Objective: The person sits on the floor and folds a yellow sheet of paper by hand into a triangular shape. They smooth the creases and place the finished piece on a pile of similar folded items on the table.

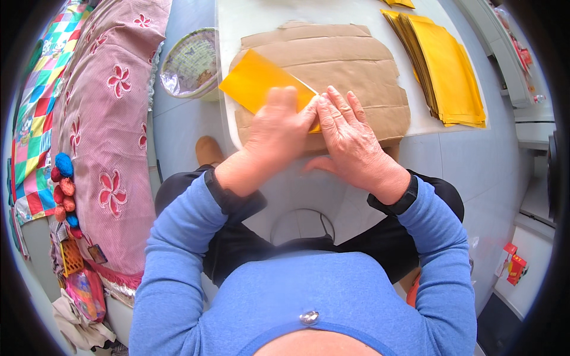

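A yellow paper piece, flat and folded-looking with a pale edge, lies at a slant on a brown cardboard sheet. Over its near part is my left hand, blurred, with the thumb reaching toward the right-hand end of the paper. Whether those fingers pinch the paper is not clear. My right hand lies palm down at that same end, fingertips pressing there and meeting the left thumb. Its own thumb sticks out to the left, away from the paper. The hands cover the paper's near right end.
A stack of yellow paper pieces sits on the white table to the right, with more yellow paper at the far edge. Left of the table stands a wastebasket. Farther left is a pink embroidered cover with pompoms beside it.
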Motion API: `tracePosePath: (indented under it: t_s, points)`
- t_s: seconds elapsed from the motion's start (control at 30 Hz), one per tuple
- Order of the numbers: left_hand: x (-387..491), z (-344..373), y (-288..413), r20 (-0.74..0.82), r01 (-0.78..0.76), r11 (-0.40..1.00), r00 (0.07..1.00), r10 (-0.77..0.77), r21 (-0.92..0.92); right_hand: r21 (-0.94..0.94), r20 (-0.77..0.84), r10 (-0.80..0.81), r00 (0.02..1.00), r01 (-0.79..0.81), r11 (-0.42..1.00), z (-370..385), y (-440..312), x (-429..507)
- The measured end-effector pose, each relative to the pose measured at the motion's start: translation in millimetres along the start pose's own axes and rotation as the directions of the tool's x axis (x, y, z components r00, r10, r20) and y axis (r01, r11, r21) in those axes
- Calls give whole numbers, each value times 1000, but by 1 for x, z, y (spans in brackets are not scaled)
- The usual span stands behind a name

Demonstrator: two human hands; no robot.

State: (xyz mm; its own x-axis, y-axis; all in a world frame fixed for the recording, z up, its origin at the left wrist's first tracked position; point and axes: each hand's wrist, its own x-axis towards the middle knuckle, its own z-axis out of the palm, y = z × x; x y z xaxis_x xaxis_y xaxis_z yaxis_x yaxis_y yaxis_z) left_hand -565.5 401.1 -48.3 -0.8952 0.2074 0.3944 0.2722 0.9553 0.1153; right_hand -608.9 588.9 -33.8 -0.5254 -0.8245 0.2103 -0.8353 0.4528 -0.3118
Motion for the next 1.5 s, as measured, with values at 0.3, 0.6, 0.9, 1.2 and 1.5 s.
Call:
tracePosePath:
  t_s: [0.3,0.6,0.9,1.2,1.5]
  points:
    - [-29,-5,15,10,-189,982,982,189,-29,-257,-14,-94,995,88,962,11,6,-1]
    - [-52,-13,21,110,-119,993,987,118,0,-201,-3,-59,998,57,978,14,3,0]
    - [-72,-24,10,133,-90,988,988,73,128,-189,13,-51,999,53,981,11,1,-1]
    - [-72,-16,4,24,-83,996,996,83,14,-235,21,-60,998,63,970,14,2,0]
    - [-60,-2,11,92,-179,981,978,186,-75,-226,-19,-56,998,50,973,24,6,0]
